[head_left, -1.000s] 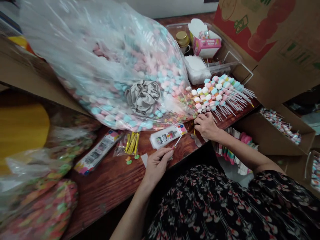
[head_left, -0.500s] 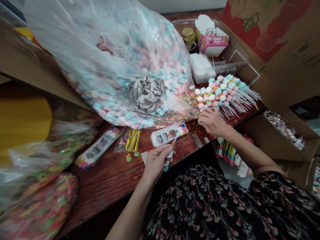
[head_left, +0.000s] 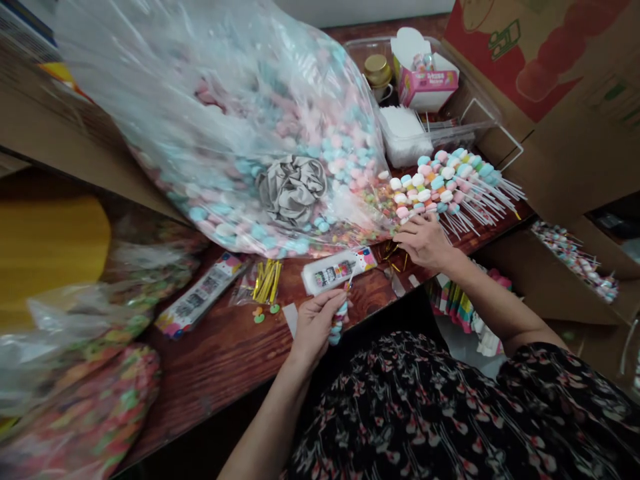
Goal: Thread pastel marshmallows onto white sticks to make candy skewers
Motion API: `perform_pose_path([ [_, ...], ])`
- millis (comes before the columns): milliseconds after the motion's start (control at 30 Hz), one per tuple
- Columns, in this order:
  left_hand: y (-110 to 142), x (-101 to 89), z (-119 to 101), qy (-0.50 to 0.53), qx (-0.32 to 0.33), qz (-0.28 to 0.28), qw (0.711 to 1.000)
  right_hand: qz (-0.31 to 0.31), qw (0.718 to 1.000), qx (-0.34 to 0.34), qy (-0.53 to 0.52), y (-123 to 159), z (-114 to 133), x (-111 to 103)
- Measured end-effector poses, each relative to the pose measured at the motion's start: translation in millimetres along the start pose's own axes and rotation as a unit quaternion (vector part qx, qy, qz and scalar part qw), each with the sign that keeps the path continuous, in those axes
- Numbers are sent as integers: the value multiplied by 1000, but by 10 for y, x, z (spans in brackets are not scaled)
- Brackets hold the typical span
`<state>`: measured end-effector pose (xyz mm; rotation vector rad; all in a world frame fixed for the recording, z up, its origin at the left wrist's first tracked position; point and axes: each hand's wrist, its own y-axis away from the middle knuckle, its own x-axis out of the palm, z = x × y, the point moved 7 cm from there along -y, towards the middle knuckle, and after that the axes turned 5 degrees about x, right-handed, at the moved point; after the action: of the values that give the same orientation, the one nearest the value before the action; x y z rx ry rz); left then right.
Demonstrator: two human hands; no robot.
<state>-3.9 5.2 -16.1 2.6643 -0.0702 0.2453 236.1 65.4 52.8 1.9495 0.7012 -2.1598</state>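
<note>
L hand [head_left: 313,325] was clamped on candy stick [head_left: 339,321], coloured part beside palm; R hand [head_left: 425,243] was nr skewer pile [head_left: 444,180], grip unclear.

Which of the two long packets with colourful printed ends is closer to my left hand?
The packet between the gold twist-tie bundle and your right hand. It lies just beyond your left hand; the other packet lies farther left, past that bundle.

The left hand [head_left: 314,325] hides part of a candy stick [head_left: 339,321]. Whether the right hand [head_left: 424,241] grips anything is obscured; beyond it, a cardboard box [head_left: 565,143] runs out of frame.
</note>
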Motion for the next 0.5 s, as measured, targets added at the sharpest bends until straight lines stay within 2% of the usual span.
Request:
perform_pose_path([
  [133, -71, 73, -24, 4, 6, 1, 1000, 17, 1000, 0, 19, 2, 98, 176],
  [233, -123, 135, -19, -3, 10, 3, 1000, -3, 1000, -1, 13, -14, 189, 268],
  [367, -139, 92, -1, 3, 10, -7, 1000, -38, 999, -2, 10, 14, 233, 203],
  [500, -117, 10, -15, 19, 12, -6, 1000, -60, 997, 49, -29, 148, 188, 50],
])
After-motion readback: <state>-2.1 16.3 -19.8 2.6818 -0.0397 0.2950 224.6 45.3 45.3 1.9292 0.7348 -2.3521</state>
